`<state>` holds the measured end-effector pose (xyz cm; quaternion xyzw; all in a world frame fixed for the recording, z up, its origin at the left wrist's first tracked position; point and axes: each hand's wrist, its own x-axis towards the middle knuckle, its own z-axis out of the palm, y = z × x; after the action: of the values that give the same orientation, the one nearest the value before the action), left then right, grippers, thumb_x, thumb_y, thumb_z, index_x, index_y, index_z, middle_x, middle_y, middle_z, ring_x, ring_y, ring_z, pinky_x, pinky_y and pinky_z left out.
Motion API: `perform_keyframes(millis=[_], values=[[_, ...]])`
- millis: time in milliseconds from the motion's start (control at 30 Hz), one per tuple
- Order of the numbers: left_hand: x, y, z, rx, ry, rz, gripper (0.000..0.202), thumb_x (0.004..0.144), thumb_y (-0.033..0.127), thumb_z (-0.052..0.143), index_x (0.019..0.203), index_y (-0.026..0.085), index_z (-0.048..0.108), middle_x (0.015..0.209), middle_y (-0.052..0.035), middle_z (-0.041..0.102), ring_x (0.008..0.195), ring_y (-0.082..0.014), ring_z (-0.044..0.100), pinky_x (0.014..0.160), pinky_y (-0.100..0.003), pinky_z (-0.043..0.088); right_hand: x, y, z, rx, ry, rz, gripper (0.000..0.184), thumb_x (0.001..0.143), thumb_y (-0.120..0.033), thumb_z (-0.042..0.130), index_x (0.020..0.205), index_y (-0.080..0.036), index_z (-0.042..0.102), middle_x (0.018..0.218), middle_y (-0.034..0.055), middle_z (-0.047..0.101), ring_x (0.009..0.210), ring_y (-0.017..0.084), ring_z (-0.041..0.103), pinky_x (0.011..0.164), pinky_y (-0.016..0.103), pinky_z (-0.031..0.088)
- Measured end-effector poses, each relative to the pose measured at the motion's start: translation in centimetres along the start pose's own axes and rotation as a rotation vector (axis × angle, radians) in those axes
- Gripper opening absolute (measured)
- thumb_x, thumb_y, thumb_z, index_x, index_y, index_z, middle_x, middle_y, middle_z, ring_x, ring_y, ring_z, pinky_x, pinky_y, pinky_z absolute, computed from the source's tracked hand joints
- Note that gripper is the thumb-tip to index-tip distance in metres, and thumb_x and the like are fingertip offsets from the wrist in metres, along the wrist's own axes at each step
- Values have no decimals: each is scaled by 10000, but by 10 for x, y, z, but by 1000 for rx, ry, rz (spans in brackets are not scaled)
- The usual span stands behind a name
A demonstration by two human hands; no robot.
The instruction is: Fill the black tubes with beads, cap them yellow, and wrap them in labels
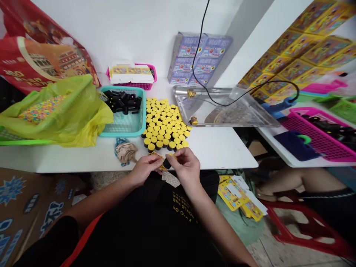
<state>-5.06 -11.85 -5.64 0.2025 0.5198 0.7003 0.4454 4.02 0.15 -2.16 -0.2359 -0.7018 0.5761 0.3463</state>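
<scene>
My left hand is closed, its thumb and fingers pinching a small yellow printed piece that looks like a label strip. Facing it, my right hand grips a small black tub with a yellow lid, tilted on its side against the yellow piece. Both hands are over the table's front edge. Just beyond them stand many similar yellow-lidded black tubs, packed close together. A crumpled beige and blue cloth lies left of the tubs.
A turquoise basket holds black pieces. Beside it, a yellow-green bag contains colourful beads. A metal tray with a black cable above it lies at the back right. Another person's leg is beside a red stool.
</scene>
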Motion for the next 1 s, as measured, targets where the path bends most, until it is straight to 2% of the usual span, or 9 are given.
perform_keyframes(millis=[100,200,333,533,733,900,1000], values=[[1,1,2,-108,-32,-81,441,716,511,805,836,104,686,776,-65,684,649,-170,663,618,-289,525,6,-4,2,-76,-60,-7,285,693,-327,751,648,-209,495,550,-74,454,462,67,381,426,211,299],[0,3,4,-179,-29,-90,461,716,511,810,885,100,687,792,-76,689,663,-182,675,603,-288,525,10,-5,5,-87,-54,-6,279,689,-324,752,648,-209,502,550,-74,456,462,67,370,422,210,290],[-1,4,5,-201,-33,-76,405,722,447,827,862,94,686,793,-83,696,711,-182,682,636,-279,529,11,-1,6,22,-15,50,310,691,-367,772,657,-210,508,559,-69,479,461,74,395,419,215,324],[1,0,2,-246,-37,-152,440,674,444,858,855,84,679,783,-108,711,682,-209,694,590,-285,526,8,6,4,167,17,128,356,685,-397,819,687,-208,517,586,-63,520,445,76,428,420,227,363],[1,0,3,-233,-39,-153,436,651,420,879,825,85,661,779,-118,722,672,-206,694,588,-280,528,0,9,4,200,65,44,366,705,-415,825,722,-214,520,608,-60,538,468,86,448,447,235,388],[3,0,4,-307,-108,-197,432,669,429,870,858,97,670,778,-116,728,676,-206,702,602,-281,538,-5,10,1,49,96,-132,277,769,-379,781,780,-225,551,654,-47,534,527,103,473,477,245,399],[3,-1,4,-329,-148,-225,446,678,444,863,888,95,680,786,-119,729,684,-212,708,611,-287,544,-6,10,1,22,74,-154,263,764,-353,786,777,-230,555,650,-50,527,518,100,458,465,244,384]])
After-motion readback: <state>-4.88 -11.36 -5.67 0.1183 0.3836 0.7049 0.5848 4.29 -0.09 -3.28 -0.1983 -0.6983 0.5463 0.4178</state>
